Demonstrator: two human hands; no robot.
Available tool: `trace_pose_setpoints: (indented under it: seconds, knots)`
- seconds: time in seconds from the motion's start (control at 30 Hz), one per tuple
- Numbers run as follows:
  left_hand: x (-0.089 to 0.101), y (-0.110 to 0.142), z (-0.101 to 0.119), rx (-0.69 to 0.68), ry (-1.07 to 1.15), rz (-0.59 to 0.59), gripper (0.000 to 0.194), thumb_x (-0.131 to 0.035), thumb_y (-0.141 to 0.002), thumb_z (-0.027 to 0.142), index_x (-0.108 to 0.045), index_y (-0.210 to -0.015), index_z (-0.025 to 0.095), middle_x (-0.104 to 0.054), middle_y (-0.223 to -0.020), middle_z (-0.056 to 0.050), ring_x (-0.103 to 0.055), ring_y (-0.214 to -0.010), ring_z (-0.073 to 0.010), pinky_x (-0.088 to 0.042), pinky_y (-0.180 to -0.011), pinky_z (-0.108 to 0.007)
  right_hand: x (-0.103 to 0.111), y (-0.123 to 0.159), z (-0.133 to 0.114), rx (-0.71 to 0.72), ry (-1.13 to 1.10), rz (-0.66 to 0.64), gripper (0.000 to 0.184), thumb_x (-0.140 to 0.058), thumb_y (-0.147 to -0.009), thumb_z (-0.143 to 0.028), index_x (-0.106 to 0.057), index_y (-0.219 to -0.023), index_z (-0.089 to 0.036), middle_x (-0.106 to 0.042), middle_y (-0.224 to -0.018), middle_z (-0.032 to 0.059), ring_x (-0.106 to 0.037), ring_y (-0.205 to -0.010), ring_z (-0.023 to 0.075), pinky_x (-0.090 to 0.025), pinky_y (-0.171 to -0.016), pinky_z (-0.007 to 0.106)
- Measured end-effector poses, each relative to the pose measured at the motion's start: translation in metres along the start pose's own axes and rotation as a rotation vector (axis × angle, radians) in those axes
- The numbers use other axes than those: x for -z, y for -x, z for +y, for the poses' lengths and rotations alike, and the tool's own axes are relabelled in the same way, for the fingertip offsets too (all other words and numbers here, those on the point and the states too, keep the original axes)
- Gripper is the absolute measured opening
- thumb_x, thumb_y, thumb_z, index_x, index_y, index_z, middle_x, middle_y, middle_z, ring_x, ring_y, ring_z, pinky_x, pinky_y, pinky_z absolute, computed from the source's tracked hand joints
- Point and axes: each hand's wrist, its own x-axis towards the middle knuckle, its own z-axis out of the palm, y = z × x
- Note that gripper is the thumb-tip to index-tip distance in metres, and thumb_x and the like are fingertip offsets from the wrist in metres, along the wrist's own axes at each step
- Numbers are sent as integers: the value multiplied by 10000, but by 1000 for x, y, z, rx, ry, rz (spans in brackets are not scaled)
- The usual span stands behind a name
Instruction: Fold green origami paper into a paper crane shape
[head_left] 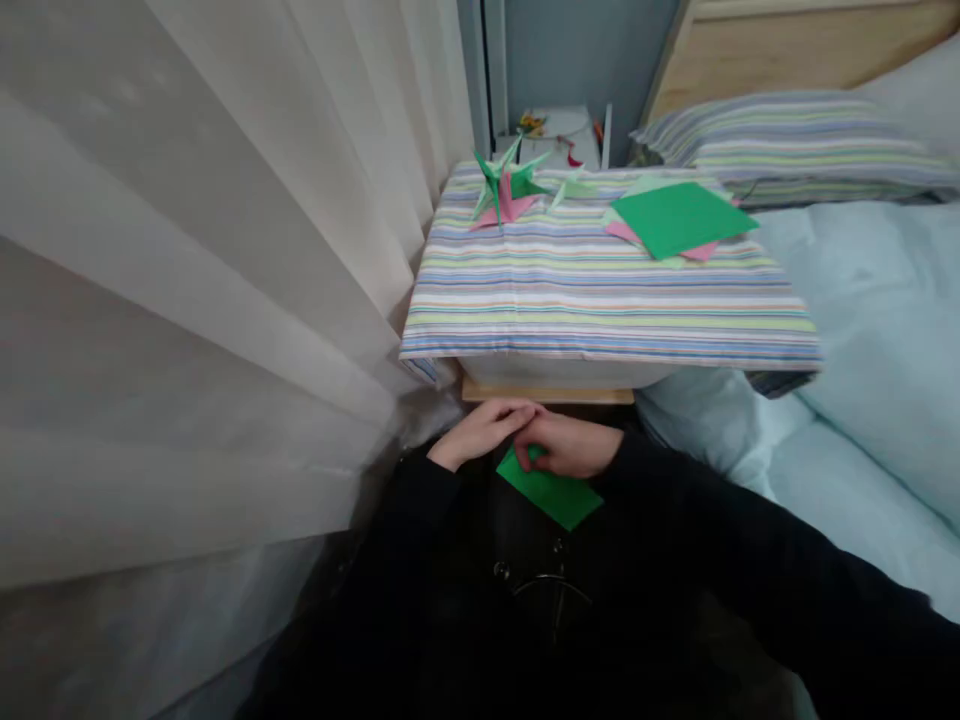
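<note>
1. Your left hand (pixel 480 432) and right hand (pixel 571 445) were together at your chest, their fingers meeting. Your right hand was pinched on the upper corner of a green origami square (pixel 551 490); your left hand's fingertips lay against it, and you could not tell whether they gripped the paper too.
2. The rest of that square hung below your hands, flat and angled against your black sleeved top (pixel 660 520).
3. A sheer white curtain (pixel 187 300) fell in folds along your left, and pale blue bedding (pixel 885 400) lay along your right.
4. Ahead of your hands, a striped cloth-covered board (pixel 600 290) sat on a wooden base (pixel 547 393).
5. At its far end stood a green and pink origami crane (pixel 504 190), with pale green folded paper (pixel 570 187) just beside it.
6. Further right on the board, a flat green sheet (pixel 681 218) lay over pink paper (pixel 622 232).
7. Beyond the board you had a striped pillow (pixel 795 150), a white shelf holding small colourful items (pixel 559 135), and a wooden headboard (pixel 787 50).
</note>
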Motion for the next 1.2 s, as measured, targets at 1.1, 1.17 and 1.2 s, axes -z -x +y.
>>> trace_pose_setpoints:
  seconds: [1.1, 1.17, 1.2]
  knots:
    - [131, -227, 124, -149, 520, 489, 1048, -898, -668, 355, -320, -1540, 303, -762, -955, -23, -717, -750, -181, -577, -685, -292, 264, -54, 97, 127, -1122, 1081, 762, -921, -585, -298, -504, -1221, -261, -798, -801, -14, -747, -693, 205, -616, -708, 357]
    - [126, -226, 125, -178, 496, 476, 1290, -919, -641, 290, -66, -1606, 343, -769, -987, -32, -742, -809, -204, -594, -760, -338, 263, -52, 96, 112, -1084, 1175, 762, -917, -594, -342, -466, -1206, -279, -791, -780, -21, -736, -658, 212, -611, -661, 354]
    - [125, -226, 125, -192, 482, 473, 1345, -926, -627, 277, -8, -1607, 356, -769, -1023, -43, -749, -846, -219, -597, -788, -362, 262, -51, 96, 107, -1061, 1211, 756, -911, -609, -357, -449, -1203, -288, -789, -784, -22, -732, -651, 214, -606, -646, 353]
